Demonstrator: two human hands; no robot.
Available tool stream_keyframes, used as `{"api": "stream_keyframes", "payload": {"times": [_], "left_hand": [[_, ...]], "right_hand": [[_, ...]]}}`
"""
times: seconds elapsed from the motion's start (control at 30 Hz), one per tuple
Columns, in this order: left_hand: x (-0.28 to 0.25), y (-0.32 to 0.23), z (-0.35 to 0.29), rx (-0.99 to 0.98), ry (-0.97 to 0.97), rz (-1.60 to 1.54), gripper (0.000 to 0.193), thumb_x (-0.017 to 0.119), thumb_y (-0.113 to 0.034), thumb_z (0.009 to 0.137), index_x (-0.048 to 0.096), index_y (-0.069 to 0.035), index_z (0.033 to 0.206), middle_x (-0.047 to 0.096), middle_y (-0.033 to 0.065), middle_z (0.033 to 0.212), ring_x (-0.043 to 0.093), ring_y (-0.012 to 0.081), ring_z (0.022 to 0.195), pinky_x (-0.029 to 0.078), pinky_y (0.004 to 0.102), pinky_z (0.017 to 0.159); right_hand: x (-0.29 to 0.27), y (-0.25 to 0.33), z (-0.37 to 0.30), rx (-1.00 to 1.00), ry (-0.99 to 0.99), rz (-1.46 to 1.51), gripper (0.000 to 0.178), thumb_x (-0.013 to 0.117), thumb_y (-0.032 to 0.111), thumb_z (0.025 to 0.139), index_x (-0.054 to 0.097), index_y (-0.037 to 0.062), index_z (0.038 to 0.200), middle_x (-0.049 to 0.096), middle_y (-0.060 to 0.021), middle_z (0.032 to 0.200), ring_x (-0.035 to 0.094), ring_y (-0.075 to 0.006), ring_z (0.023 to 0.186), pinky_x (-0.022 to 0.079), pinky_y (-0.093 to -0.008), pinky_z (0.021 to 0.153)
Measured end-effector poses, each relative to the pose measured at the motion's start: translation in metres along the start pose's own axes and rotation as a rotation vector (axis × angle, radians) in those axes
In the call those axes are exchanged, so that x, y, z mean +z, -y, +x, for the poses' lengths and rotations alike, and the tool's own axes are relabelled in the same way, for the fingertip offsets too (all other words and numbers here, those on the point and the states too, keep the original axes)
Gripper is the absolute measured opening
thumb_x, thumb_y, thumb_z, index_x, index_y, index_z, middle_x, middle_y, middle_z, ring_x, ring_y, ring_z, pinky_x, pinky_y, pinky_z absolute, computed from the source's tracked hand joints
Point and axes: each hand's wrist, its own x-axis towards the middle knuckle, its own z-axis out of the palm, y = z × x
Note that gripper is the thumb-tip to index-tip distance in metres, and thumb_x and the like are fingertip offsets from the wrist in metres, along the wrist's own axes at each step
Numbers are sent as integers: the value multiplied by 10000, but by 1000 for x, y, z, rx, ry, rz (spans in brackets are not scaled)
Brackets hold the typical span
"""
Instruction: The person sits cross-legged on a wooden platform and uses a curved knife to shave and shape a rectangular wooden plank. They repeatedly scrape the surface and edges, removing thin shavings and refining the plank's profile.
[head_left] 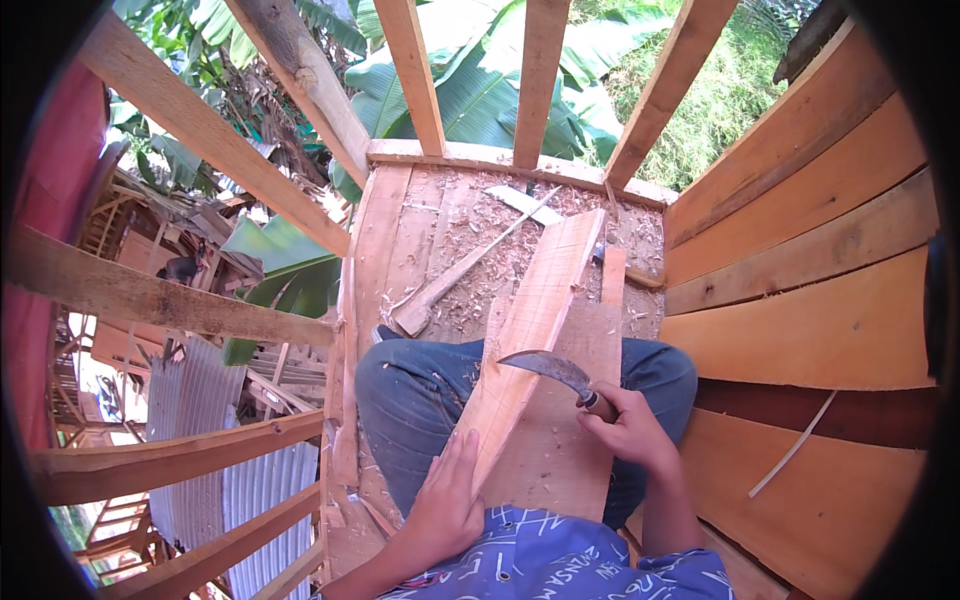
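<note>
A long wooden plank (548,300) lies slantwise across my lap, its far end resting toward the right. My left hand (452,497) grips the plank's near end, fingers laid along its edge. In my right hand (632,432) is a curved knife (560,368), my fingers wrapped round its dark wooden handle. The hooked blade points left, its tip over the plank's upper face; whether it touches the wood I cannot tell. Under the plank, a wide flat board (560,440) lies between my legs.
Shavings litter the wooden floor (450,220). A stick with a broad end (430,300), a pale strip (525,205) and another handled tool (635,272) lie ahead. Orange board walls (800,330) stand at right, open wooden slats (170,300) at left. A thin strip (795,445) leans at right.
</note>
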Motion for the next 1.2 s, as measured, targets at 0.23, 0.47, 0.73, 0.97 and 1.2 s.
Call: {"api": "stream_keyframes", "payload": {"times": [0.23,0.47,0.73,0.97,1.2], "left_hand": [[-33,-11,4,72,-166,-76,665,488,53,787,350,-20,1434,601,335,1001,622,466,855,491,453,738],[-61,-13,-13,52,-77,-15,661,492,91,768,399,-33,1410,620,250,1005,637,410,820,508,418,806],[-58,-16,-28,62,-42,145,680,521,105,716,457,-62,1372,536,219,1300,519,368,1214,309,570,1085],[-30,-5,-27,44,35,137,711,550,61,731,433,-105,1413,466,212,1398,409,464,1298,286,602,1069],[-26,5,-23,57,33,132,726,562,85,653,510,-101,1353,473,211,1393,393,473,1309,270,599,1083]], "right_hand": [[11,7,-3,-70,-225,-205,177,638,142,785,624,29,921,570,-157,633,601,-301,580,472,-352,574],[16,10,-2,-104,-262,-247,319,725,292,821,586,12,759,519,-147,558,556,-298,499,437,-366,513],[29,18,6,-178,-219,-283,350,717,290,826,569,5,689,491,-150,528,516,-289,458,412,-368,481],[24,2,-2,-51,-212,-300,368,708,282,825,551,-8,661,460,-159,505,500,-275,443,397,-363,474],[21,12,-9,39,-210,-452,458,714,381,800,556,-6,615,491,-177,510,534,-325,466,410,-394,475]]}}
